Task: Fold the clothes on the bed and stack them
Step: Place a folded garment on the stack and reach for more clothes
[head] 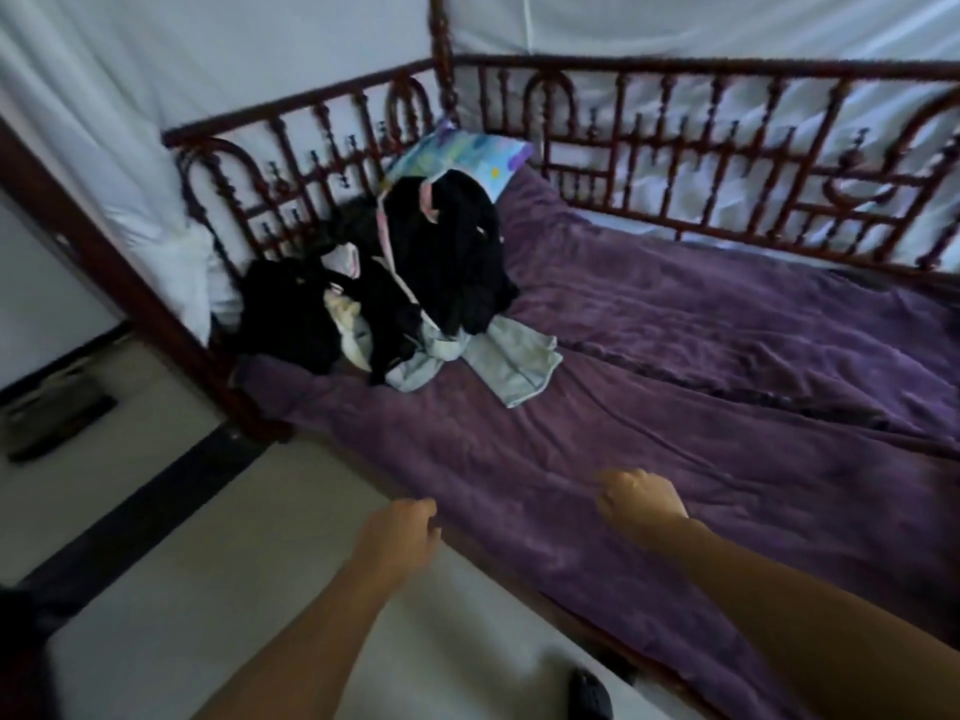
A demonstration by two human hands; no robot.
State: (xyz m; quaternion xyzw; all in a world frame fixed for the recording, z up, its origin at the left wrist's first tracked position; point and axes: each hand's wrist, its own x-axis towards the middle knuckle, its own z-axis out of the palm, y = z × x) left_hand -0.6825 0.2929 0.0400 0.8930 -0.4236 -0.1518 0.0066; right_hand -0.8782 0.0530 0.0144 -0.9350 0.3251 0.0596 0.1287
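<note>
A dark red wooden bed (pixel 675 148) with a carved lattice rail along two sides fills most of the view. White drapery (pixel 260 44) hangs behind the rail, and a turned post (pixel 444 54) rises at the far corner. A rumpled purple quilt (pixel 701 381) covers the mattress. The floor (pixel 208 589) to the left of the bed is pale, crossed by a dark band (pixel 156 511).

The pile of clothes (pixel 415 283) lies unfolded in the far left corner of the bed, against the rail. It is mostly black garments (pixel 447 241) heaped together, with bits of pink and cream showing among them. A pale grey-green garment (pixel 514 361) spills from under the heap onto the quilt on the near side. Behind the pile, a pillow (pixel 467 153) with a light blue and purple print leans in the corner by the post.

Both bare forearms reach forward from the bottom of the view, well short of the pile. The left hand (pixel 402 532) is over the near edge of the bed, back of the hand up, fingers loosely curled and holding nothing. The right hand (pixel 636 504) is over the quilt a little farther in, knuckles raised and fingers bent downward, also holding nothing. The picture is blurred, so it is unclear whether its fingertips touch the quilt. The two hands are apart, with bare quilt between them.
</note>
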